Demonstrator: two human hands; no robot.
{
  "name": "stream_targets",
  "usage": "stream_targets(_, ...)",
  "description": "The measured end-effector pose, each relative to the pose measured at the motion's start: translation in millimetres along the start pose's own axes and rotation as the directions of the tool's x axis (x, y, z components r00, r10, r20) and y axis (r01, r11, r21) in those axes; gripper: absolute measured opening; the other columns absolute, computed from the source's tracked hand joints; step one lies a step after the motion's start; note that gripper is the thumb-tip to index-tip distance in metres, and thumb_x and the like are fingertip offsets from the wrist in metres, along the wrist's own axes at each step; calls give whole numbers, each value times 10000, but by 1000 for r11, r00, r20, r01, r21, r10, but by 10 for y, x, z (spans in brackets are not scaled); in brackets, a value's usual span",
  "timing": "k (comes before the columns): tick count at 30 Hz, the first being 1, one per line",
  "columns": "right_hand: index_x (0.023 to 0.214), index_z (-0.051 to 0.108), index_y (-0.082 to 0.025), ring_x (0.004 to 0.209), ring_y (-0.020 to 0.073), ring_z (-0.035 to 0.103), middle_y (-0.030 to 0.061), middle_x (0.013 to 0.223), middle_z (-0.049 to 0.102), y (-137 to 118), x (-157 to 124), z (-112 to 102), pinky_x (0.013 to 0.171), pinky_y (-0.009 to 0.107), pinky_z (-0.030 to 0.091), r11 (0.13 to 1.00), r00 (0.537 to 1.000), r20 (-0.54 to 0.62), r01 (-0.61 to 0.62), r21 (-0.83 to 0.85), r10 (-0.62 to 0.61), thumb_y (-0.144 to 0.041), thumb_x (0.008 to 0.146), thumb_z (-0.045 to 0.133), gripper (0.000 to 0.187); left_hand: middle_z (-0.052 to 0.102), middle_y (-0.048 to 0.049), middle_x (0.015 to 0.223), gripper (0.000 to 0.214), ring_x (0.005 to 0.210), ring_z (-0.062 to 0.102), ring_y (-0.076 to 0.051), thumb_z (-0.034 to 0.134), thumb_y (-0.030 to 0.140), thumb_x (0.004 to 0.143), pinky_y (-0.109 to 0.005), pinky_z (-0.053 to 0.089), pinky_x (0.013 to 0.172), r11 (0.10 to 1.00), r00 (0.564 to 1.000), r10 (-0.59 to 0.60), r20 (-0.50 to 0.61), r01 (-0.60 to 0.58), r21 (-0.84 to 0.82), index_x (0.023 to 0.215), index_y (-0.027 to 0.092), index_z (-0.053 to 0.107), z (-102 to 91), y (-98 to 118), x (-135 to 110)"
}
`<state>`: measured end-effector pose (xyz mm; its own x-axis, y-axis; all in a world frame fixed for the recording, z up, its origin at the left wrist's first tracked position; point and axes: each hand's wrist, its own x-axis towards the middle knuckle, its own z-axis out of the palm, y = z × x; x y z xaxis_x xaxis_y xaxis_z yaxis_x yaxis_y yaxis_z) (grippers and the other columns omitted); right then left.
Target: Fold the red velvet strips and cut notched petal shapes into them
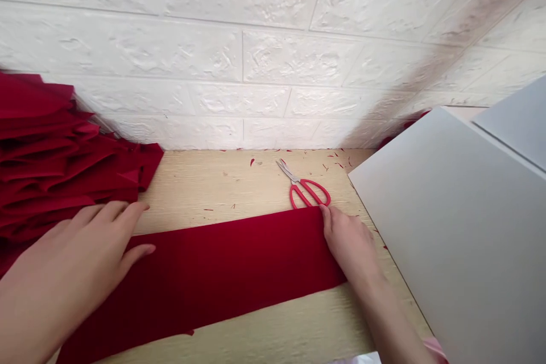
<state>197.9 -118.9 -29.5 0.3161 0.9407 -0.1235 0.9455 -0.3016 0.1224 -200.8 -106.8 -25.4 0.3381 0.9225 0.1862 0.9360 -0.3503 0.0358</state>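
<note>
A long, flat strip of dark red fabric (226, 273) lies slantwise across the wooden table. At its right end my right hand (347, 239) grips the edge, thumb on the upper corner and the other fingers curled out of sight. Over the left part of the strip is my left hand (102, 244), fingers stretched out and thumb apart, with nothing held in it. Just beyond the strip's far edge rest scissors (295, 179) with red handles, blades pointing away to the left. The strip or my right hand partly covers their handle ends.
A tall heap of folded red fabric (51, 148) stands on the left against the white brick-patterned wall (277, 57). A large white box (447, 199) blocks the right side. Small red scraps (252, 162) are scattered over the wooden tabletop (205, 182) near the wall.
</note>
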Motion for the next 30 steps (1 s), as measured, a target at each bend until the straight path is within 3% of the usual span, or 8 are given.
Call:
stream_targets(2, 878, 734, -206, 605, 247, 703, 105, 704, 757, -42, -3, -17, 542, 311, 428, 999, 999, -43, -2, -36, 0, -329, 1047, 341, 445, 685, -210, 1118, 499, 990, 640, -453, 328, 455, 933, -645, 513, 801, 986, 1000, 7, 16, -9, 169, 1151, 173, 678, -94, 426, 119)
stream_targets(4, 873, 732, -201, 592, 247, 703, 105, 689, 756, -72, -3, -27, 526, 308, 428, 998, 998, -69, -12, -61, 8, -324, 1046, 352, 435, 650, -218, 1283, 526, 1218, 589, -407, 313, 424, 978, -571, 493, 1001, 980, 988, 155, 0, -154, 125, 1220, 106, 656, -93, 887, 216)
stream_targets(7, 867, 725, -184, 584, 245, 700, 113, 671, 746, -99, -8, -10, 520, 305, 427, 995, 997, -82, -25, -95, 17, -301, 1044, 358, 425, 552, -202, 1456, 687, 1349, 517, -378, 369, 622, 963, -528, 460, 1077, 927, 927, 374, -29, -374, 17, 1396, 121, 553, 121, 1450, 256)
stream_targets(11, 868, 718, -173, 601, 246, 700, 116, 660, 728, -102, -15, 58, 530, 298, 428, 993, 996, -86, -24, -118, 14, -304, 1047, 351, 428, 378, -211, 1576, 833, 1475, 353, -367, 384, 686, 938, -534, 352, 1173, 876, 886, 463, -31, -463, -135, 1526, 96, 381, 480, 1710, 164)
stream_targets(14, 852, 717, -169, 596, 252, 694, 129, 655, 717, -89, -14, 102, 513, 297, 413, 991, 993, -112, -36, -129, 22, -309, 1046, 346, 441, 315, -194, 1609, 786, 1507, 291, -347, 393, 615, 966, -532, 315, 1196, 877, 890, 456, 14, -446, -179, 1555, 101, 320, 568, 1550, 78)
stream_targets(17, 850, 719, -171, 568, 254, 684, 130, 641, 715, -82, -13, 113, 489, 301, 386, 991, 993, -119, -38, -127, 23, -312, 1048, 331, 458, 257, -136, 1644, 742, 1525, 263, -295, 428, 514, 978, -474, 305, 1216, 888, 894, 445, 50, -433, -155, 1592, 147, 230, 523, 1190, -32)
stream_targets(24, 887, 725, -185, 543, 244, 669, 114, 640, 715, -98, -8, 92, 494, 301, 380, 990, 995, -95, -45, -132, 32, -334, 1051, 316, 465, 281, -139, 1638, 801, 1488, 346, -316, 437, 406, 944, -483, 361, 1180, 979, 978, 200, 59, -201, 16, 1617, 163, 77, 395, 317, -619)
stream_targets(30, 893, 719, -153, 573, 255, 681, 145, 656, 712, -93, -9, 141, 496, 312, 336, 988, 994, -102, -55, -143, 41, -324, 1046, 336, 447, 217, -113, 1665, 807, 1511, 287, -322, 392, 377, 928, -561, 327, 1199, 1000, 997, -23, 78, 23, -8, 1612, 264, -21, 398, 153, -888)
